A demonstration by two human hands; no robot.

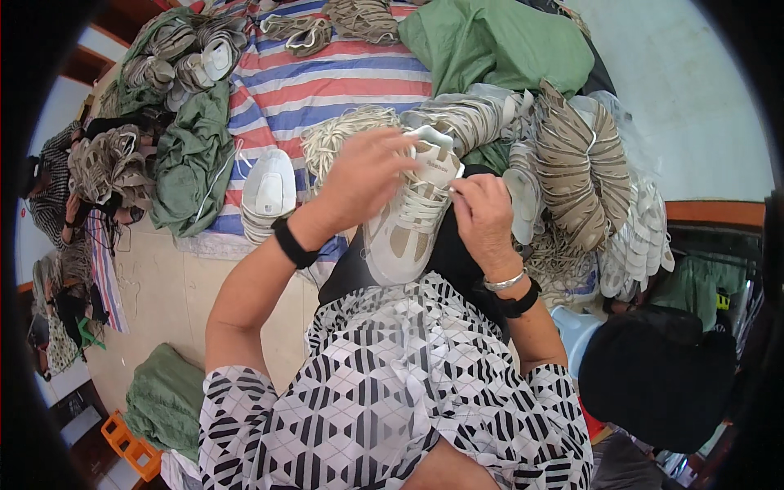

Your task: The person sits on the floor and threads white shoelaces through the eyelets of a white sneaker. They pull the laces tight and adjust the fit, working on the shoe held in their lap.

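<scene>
A beige and tan sneaker upper (398, 249) rests on my lap with its toe toward me and its tongue (437, 161) pointing away. Cream shoelace (420, 208) runs in rows across its front. My left hand (367, 171) is over the upper's left side near the collar, smeared by motion, so its grip does not show. On the right side, my right hand (483, 214) is closed in a pinch by the eyelet edge, with a bit of pale lace at its fingertips.
Loose cream laces (347, 135) lie beyond my left hand. Bundled tan uppers (580, 171) are stacked at right, beside a green sack (498, 45). Pale soles (269, 196) stand piled at left on a striped sheet (327, 77). Another person (57, 180) sits at far left, holding uppers.
</scene>
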